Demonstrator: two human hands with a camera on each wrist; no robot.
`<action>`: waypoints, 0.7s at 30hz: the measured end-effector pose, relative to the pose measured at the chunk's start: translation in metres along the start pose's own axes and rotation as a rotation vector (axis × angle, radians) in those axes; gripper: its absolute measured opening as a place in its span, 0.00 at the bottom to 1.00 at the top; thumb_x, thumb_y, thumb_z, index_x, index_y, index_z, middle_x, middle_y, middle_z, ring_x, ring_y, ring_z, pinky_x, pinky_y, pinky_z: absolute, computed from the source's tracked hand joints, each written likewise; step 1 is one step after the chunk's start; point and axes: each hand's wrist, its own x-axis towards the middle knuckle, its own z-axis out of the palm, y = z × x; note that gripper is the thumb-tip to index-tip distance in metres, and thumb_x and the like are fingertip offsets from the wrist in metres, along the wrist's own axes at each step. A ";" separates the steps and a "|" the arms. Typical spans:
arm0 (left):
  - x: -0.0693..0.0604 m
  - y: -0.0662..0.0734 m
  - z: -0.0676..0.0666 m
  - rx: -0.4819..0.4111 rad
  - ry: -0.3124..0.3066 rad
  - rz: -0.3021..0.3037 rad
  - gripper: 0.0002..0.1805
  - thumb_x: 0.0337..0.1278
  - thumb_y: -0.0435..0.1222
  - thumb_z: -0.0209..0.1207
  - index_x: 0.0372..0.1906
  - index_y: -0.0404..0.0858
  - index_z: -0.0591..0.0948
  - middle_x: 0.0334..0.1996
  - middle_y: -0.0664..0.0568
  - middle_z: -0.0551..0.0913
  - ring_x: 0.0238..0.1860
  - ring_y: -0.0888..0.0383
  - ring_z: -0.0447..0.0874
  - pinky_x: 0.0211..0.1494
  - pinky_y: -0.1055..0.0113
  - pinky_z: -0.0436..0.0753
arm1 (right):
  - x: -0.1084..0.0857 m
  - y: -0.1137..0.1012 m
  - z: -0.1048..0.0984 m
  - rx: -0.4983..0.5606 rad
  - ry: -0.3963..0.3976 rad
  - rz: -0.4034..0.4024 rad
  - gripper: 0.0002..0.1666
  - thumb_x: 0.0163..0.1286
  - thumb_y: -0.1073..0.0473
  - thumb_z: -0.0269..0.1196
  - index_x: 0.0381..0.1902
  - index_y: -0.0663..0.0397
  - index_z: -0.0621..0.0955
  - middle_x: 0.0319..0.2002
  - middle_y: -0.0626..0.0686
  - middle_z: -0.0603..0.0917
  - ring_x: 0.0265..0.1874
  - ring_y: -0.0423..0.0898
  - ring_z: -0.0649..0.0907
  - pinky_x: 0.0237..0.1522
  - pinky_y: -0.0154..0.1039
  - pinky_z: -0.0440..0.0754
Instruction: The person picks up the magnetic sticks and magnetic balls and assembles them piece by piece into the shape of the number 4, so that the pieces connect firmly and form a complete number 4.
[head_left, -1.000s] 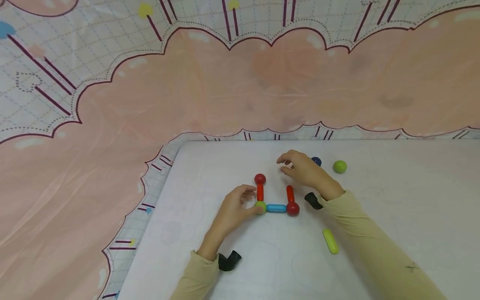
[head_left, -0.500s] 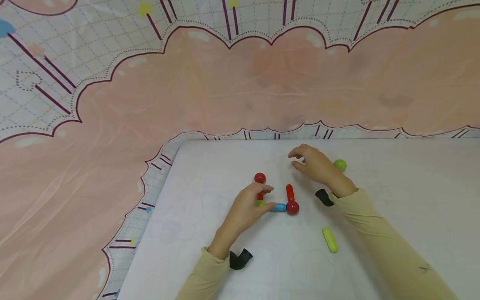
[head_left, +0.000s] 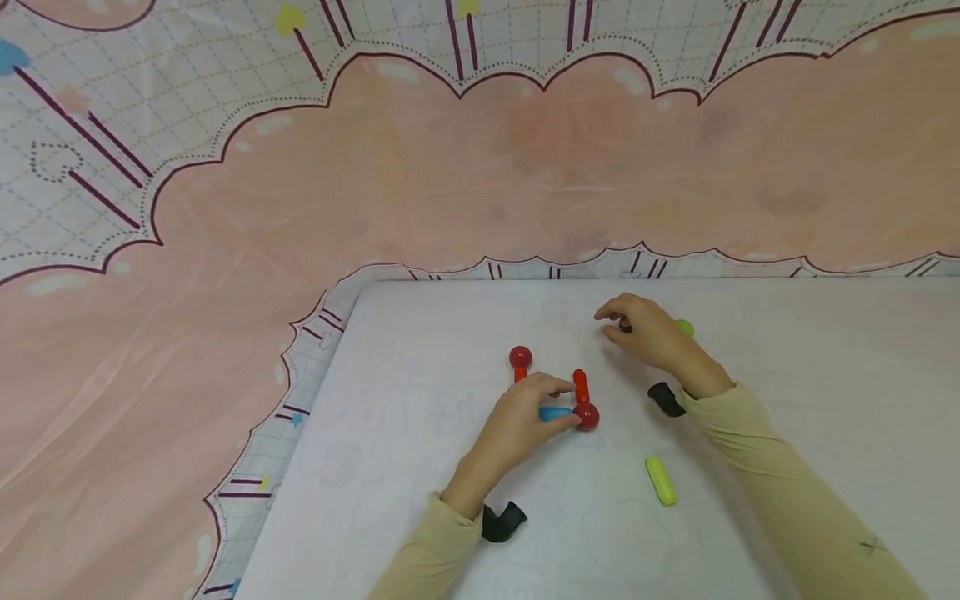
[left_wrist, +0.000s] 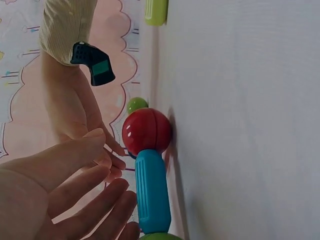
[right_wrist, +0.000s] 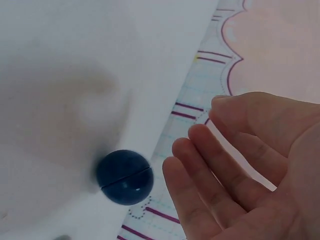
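My left hand (head_left: 517, 421) hovers over a joined shape of balls and rods, with thumb and fingers apart around the near red ball (head_left: 587, 416). A light blue rod (left_wrist: 152, 192) joins that ball to a green ball (left_wrist: 160, 236), which the hand covers in the head view. One red rod (head_left: 581, 386) points away from the near red ball. Another red rod (head_left: 521, 375), partly hidden, carries the far red ball (head_left: 521, 357). My right hand (head_left: 652, 333) is beside a dark blue ball (right_wrist: 125, 177), its fingers loosely bent and not touching it.
A loose green ball (head_left: 685, 327) is partly hidden behind the right hand. The yellow-green rod (head_left: 661, 481) lies nearer me, to the right of the shape. Everything rests on a white table (head_left: 420, 333) with a patterned cloth (head_left: 480, 192) beyond its back edge.
My left hand has slid right along the shape, from the green ball to the near red ball. My right hand has shifted right to the dark blue ball. The pieces have stayed put.
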 end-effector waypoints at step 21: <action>0.002 -0.001 0.013 0.028 -0.027 0.030 0.17 0.55 0.42 0.71 0.50 0.46 0.86 0.45 0.59 0.84 0.46 0.63 0.80 0.54 0.71 0.80 | -0.005 0.028 0.001 -0.091 0.051 0.056 0.17 0.67 0.72 0.61 0.53 0.72 0.80 0.55 0.70 0.78 0.59 0.67 0.74 0.65 0.62 0.69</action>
